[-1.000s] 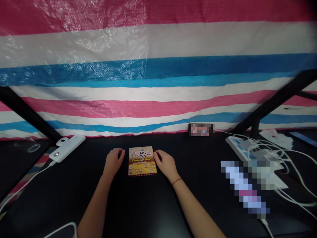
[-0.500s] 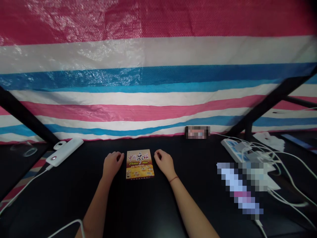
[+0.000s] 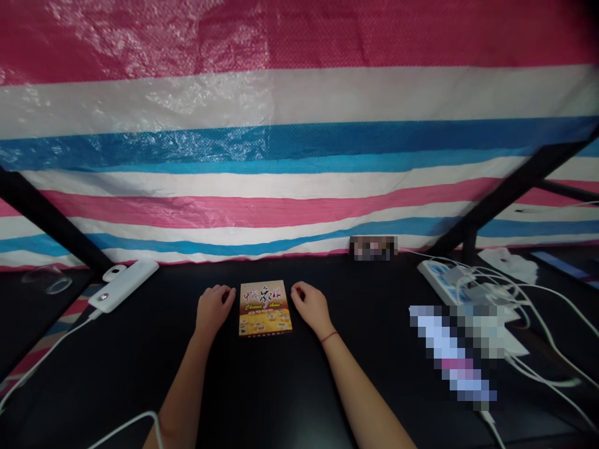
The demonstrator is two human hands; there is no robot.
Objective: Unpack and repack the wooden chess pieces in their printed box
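Observation:
A Chinese chess box (image 3: 265,308), tan at the top and yellow and brown below, lies flat on the black table (image 3: 276,393) between my hands. My left hand (image 3: 215,308) rests just left of the box, fingers curled in, with nothing visible in it. On the other side, my right hand (image 3: 311,305) lies close to the box's right edge, also loosely closed and holding nothing I can see. A thin red cord circles the right wrist. Neither hand touches the box.
A white power bank (image 3: 124,287) with a cable lies at the left, near a clear cup (image 3: 58,285). To the right are a power strip (image 3: 442,284) with tangled white cables and a blurred-out phone-like device (image 3: 449,355). Striped plastic sheeting (image 3: 281,143) hangs behind.

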